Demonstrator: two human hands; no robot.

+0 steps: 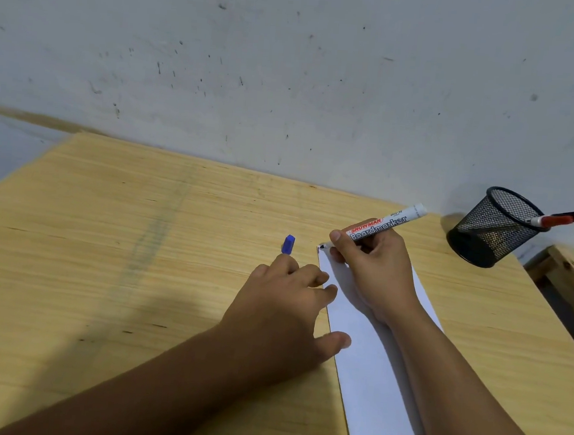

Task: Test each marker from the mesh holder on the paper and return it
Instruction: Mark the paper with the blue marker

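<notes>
My right hand [373, 275] grips a white board marker [386, 223] like a pen, its dark tip touching the far left corner of the white paper [373, 371]. My left hand [281, 313] rests on the table at the paper's left edge, thumb on the sheet, and its fingers hold a blue cap [288, 244] that sticks up. The black mesh holder [494, 226] stands at the far right with a red-capped marker [556, 219] leaning out over its rim.
The wooden table [121, 255] ends at a grey scuffed wall [289, 80] behind. To the right of the holder the tabletop drops to a gap and another wooden edge [573, 274].
</notes>
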